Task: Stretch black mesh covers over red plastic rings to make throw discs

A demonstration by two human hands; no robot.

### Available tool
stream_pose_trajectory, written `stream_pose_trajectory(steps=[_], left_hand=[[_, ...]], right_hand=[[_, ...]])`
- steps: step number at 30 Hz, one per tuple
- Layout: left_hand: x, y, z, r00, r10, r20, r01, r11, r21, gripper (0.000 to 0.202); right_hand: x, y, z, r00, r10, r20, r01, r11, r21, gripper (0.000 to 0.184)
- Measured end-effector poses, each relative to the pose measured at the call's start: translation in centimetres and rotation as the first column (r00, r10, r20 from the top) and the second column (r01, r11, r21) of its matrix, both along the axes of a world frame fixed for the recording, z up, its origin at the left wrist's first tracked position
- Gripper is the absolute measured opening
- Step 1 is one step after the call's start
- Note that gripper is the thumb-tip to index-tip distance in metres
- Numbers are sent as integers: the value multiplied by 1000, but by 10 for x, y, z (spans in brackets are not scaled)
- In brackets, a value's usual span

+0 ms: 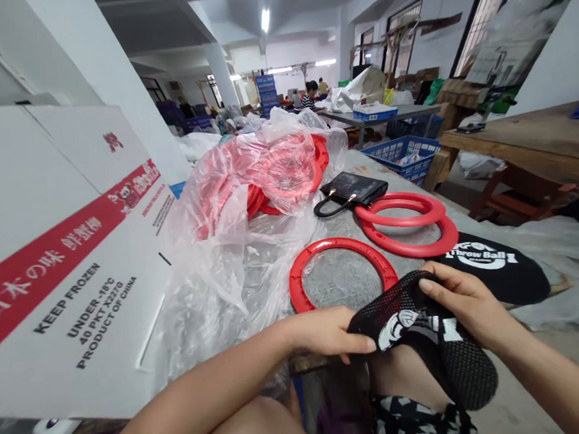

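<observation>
My left hand (pixel 323 333) pinches the near edge of a black mesh fabric piece (pixel 429 340) with a white logo. My right hand (pixel 464 300) grips the same piece from the far side, fingers curled over its top. Both hands hold it just below the table's front edge, above my lap. A red plastic ring (pixel 341 271) lies flat on the table just beyond my hands. Two more red rings (pixel 410 224) are stacked behind it to the right. A stack of black round fabric pieces (pixel 499 267) printed "Throw Ball" lies beside my right hand.
A large white cardboard box (pixel 57 262) with a red stripe fills the left. Clear plastic bags (pixel 248 207) holding more red rings are heaped mid-table. A small black handbag (pixel 350 191) sits behind the rings. A blue crate (pixel 402 151), wooden benches (pixel 524 141) and people stand farther back.
</observation>
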State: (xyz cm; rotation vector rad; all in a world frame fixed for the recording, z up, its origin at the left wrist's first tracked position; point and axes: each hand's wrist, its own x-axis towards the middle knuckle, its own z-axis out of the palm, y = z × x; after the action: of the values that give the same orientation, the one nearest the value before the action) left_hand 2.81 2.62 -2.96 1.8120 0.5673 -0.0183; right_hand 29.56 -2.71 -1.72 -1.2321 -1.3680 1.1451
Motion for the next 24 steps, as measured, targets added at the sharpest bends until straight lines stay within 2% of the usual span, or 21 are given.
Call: stream_pose_trajectory(steps=[2, 4, 5, 8, 11, 14, 16, 19, 22, 24], left_hand=[[-2, 4, -1, 996, -43, -81, 52, 992, 117, 43], [-3, 6, 1, 993, 19, -119, 6, 978, 209, 60], [-3, 5, 3, 993, 62, -103, -39, 976, 215, 71], [0, 0, 11, 991, 134, 27, -136, 985, 110, 89], [7, -9, 15, 988, 110, 112, -108, 994, -30, 93], [16, -16, 12, 983, 114, 147, -90, 982, -163, 70], [21, -18, 7, 967, 186, 176, -136, 956, -260, 52], [23, -17, -3, 930, 315, 190, -238, 908, -343, 41], [22, -11, -9, 901, 389, 194, -310, 887, -343, 29], [21, -5, -11, 887, 428, 173, -379, 889, -257, 24]], right_hand=[[4, -1, 5, 986, 80, 145, -88, 995, 44, 36], [5, -5, 9, 932, 199, 303, -216, 976, 24, 33], [5, -7, 11, 889, 262, 375, -280, 960, -8, 32], [-1, -17, 13, 719, 443, 536, -445, 886, -135, 28], [-13, -22, 14, 601, 523, 605, -528, 828, -191, 24], [-26, -17, 14, 597, 482, 641, -500, 849, -171, 14], [-32, -10, 13, 618, 462, 636, -472, 865, -170, 8], [-39, 2, 8, 669, 449, 592, -451, 879, -156, 6], [-44, 16, 3, 715, 424, 555, -423, 896, -140, 6], [-48, 28, -1, 737, 390, 552, -388, 913, -126, 6]])
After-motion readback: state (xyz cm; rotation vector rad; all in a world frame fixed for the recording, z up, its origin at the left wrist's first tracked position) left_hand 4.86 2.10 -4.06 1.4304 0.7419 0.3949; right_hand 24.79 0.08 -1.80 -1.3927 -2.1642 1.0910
